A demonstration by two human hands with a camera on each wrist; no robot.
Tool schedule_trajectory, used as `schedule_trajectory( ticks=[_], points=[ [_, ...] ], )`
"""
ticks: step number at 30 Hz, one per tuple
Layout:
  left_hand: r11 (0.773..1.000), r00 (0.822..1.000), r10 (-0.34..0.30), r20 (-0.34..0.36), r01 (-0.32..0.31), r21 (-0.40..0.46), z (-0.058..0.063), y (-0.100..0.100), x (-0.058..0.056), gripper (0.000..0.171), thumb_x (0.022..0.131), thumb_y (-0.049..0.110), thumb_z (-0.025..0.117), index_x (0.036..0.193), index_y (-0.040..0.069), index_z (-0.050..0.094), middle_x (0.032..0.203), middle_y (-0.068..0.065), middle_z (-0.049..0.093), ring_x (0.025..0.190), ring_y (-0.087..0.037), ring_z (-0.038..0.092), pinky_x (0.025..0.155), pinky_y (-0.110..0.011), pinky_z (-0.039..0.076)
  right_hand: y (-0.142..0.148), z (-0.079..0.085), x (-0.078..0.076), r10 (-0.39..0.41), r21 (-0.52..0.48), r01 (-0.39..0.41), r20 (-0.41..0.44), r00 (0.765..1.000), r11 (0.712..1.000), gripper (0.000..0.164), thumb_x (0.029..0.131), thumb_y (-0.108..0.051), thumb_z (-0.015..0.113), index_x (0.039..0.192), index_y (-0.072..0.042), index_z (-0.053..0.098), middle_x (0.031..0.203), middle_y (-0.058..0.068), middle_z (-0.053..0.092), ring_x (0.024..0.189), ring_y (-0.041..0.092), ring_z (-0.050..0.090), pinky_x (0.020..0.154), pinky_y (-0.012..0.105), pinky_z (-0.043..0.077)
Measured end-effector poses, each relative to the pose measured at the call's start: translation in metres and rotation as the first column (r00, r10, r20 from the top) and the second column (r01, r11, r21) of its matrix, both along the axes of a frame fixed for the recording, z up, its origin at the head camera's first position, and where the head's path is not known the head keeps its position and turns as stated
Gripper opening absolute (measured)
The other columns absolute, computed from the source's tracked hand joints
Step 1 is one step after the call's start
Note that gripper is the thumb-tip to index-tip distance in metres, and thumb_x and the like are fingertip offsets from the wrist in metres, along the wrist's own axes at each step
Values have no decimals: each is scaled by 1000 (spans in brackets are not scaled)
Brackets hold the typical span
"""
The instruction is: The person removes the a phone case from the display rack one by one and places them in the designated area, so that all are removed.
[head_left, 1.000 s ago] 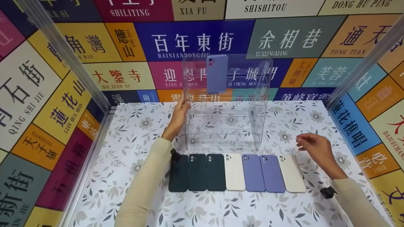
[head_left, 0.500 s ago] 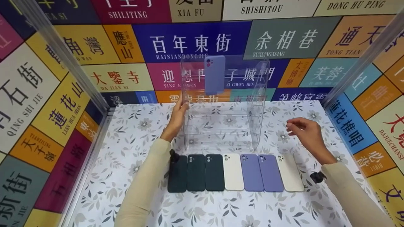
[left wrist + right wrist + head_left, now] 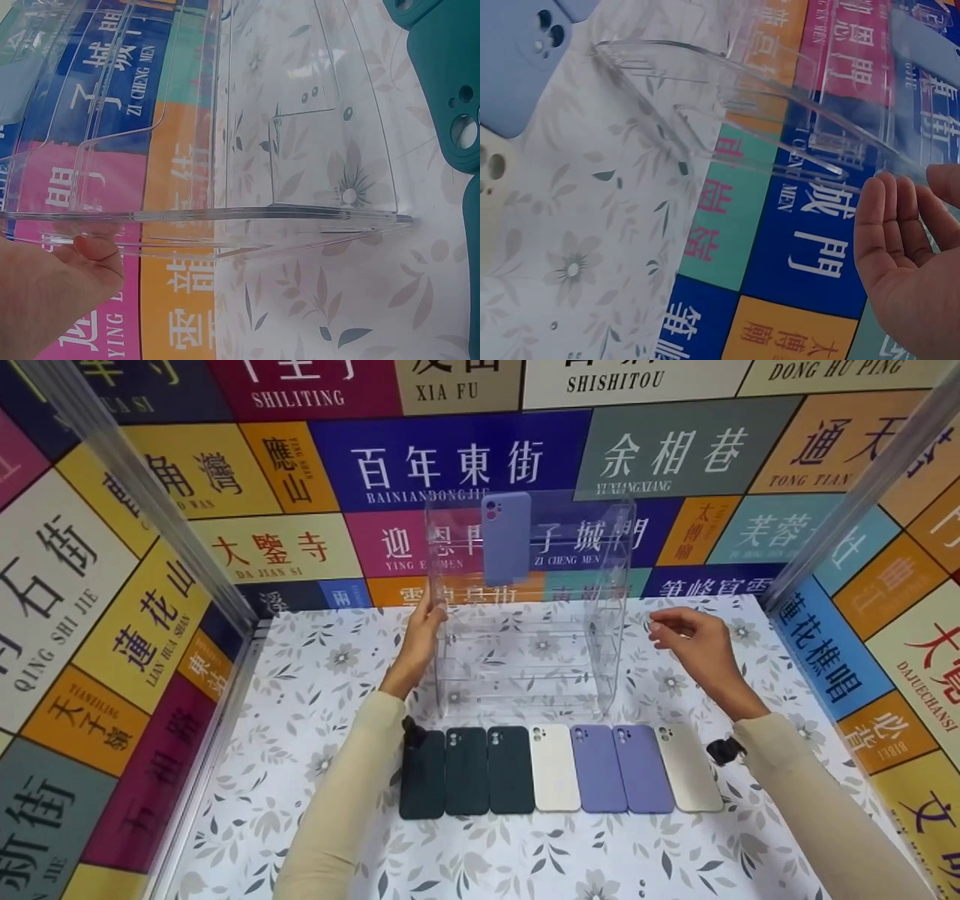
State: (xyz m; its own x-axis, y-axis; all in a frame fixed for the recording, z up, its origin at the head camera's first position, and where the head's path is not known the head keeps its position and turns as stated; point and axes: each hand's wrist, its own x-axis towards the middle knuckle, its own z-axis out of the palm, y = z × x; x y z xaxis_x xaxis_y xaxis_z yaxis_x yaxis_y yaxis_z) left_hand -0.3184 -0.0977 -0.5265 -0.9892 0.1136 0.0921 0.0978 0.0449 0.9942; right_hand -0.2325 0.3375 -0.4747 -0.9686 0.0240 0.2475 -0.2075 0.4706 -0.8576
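Observation:
A clear acrylic tiered display rack (image 3: 525, 688) stands upright at the back of the table. One lavender phone case (image 3: 507, 538) leans in its upper part. My left hand (image 3: 417, 649) grips the rack's left side, its thumb (image 3: 97, 250) lying on the clear edge; the other fingers are mostly hidden. My right hand (image 3: 697, 652) is raised to the right of the rack, fingers loosely bent, holding nothing. In the right wrist view those fingers (image 3: 891, 217) are close to the rack's edge; whether they touch it I cannot tell.
In front of the rack lies a row of phone cases: dark green ones (image 3: 466, 771), a cream one (image 3: 556, 769), two lavender ones (image 3: 601, 770) and another cream one (image 3: 691, 769) at the right end. Sign-patterned walls (image 3: 457, 457) enclose the flower-patterned table (image 3: 570, 855).
My right hand has moved left and away from me, from beyond the row's right end toward the rack. The left hand keeps its grip, and the cases have not moved.

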Motion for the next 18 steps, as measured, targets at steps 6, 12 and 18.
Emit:
schedule_trajectory(
  ticks=[6, 12, 18],
  points=[
    [1000, 1000, -6, -6, 6, 3, 0, 0, -1, 67, 117, 26, 41, 179, 28, 14, 181, -12, 26, 161, -32, 34, 130, -56, 29, -13, 7, -12, 37, 10, -37, 14, 999, 999, 32, 109, -18, 72, 132, 3, 76, 121, 23, 76, 96, 15, 75, 81, 20, 61],
    [1000, 1000, -17, 12, 17, -25, 1, -1, 2, 69, 118, 32, 40, 179, 31, 9, 180, -12, 27, 163, -33, 31, 130, -60, 26, -28, 7, -26, 51, 49, -52, 11, 999, 997, 29, 110, -9, 68, 133, 8, 74, 122, 29, 75, 93, 11, 74, 78, 16, 59],
    [1000, 1000, -11, -5, 11, -15, 2, 0, 3, 70, 117, 29, 42, 179, 29, 11, 180, -14, 28, 161, -34, 34, 130, -59, 28, -41, 7, -32, 65, 42, -66, 26, 998, 997, 29, 109, -13, 70, 134, 1, 76, 125, 22, 77, 95, 9, 73, 80, 19, 61]
  ],
)
